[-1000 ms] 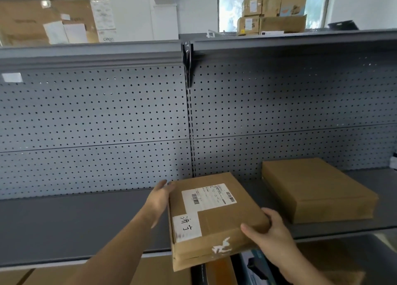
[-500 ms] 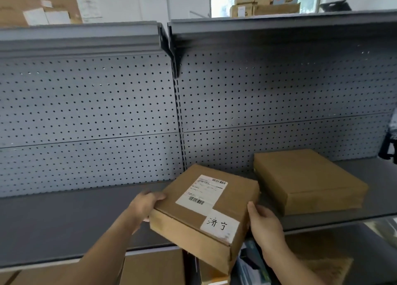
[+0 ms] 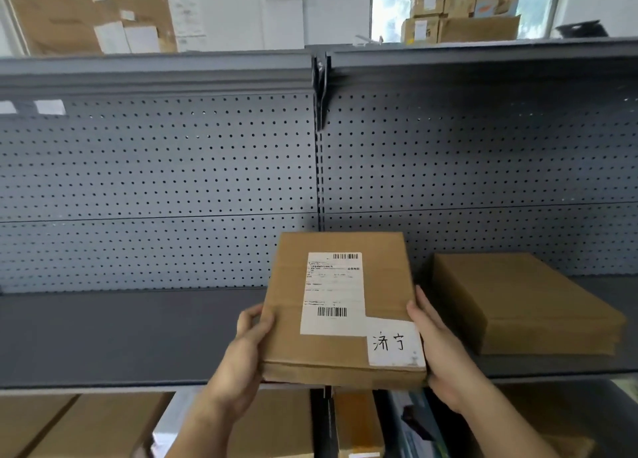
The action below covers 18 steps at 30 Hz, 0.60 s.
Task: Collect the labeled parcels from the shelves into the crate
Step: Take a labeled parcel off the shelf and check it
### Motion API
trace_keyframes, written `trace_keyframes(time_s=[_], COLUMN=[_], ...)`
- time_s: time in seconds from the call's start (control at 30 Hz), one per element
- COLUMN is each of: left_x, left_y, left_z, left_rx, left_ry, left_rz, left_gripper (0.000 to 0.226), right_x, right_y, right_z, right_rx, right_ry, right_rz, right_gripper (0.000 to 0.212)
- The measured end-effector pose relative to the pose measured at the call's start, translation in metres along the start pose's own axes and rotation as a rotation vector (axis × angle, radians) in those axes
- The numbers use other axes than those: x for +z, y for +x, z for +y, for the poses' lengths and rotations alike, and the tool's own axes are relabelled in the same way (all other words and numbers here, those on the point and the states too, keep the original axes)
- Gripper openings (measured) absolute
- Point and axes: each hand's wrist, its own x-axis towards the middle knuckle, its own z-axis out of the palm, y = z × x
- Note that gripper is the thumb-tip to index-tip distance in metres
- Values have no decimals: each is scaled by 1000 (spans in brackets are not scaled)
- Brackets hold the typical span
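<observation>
Cardboard parcel (image 3: 341,305) in both curled hands (image 3: 241,361) (image 3: 442,354)

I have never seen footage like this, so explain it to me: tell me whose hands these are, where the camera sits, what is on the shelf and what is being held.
There is no machine here: a person works with bare hands. Every picture comes from one wide camera worn on the head, looking forward and down. The left hand and the right hand grip a flat cardboard parcel by its two sides at the front of the grey shelf. The parcel carries a printed label and a handwritten sticker. A plain box lies on the shelf to its right.
</observation>
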Motion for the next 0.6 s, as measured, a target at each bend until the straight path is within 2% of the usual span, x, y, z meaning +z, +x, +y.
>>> trace_keyframes(time_s=[0.1, 0.27, 0.43, 0.6], left_x=[-3, 1, 2, 2], left_y=[-11, -37, -52, -59], left_z=[5, 10, 11, 11], left_rx=[120, 264, 342, 354], left_ry=[-91, -184, -211, -197], left_rz=[2, -26, -22, -25], left_gripper=[34, 39, 34, 37], right_x=[1, 1, -4, -7], right_y=[-7, -26, -43, -50], right_z=[-11, -26, -24, -18], right_rx=[-121, -308, -363, -356], right_ry=[-11, 48, 118, 152], right_rz=[-53, -22, -63, -66], right_gripper=[60, 43, 53, 52])
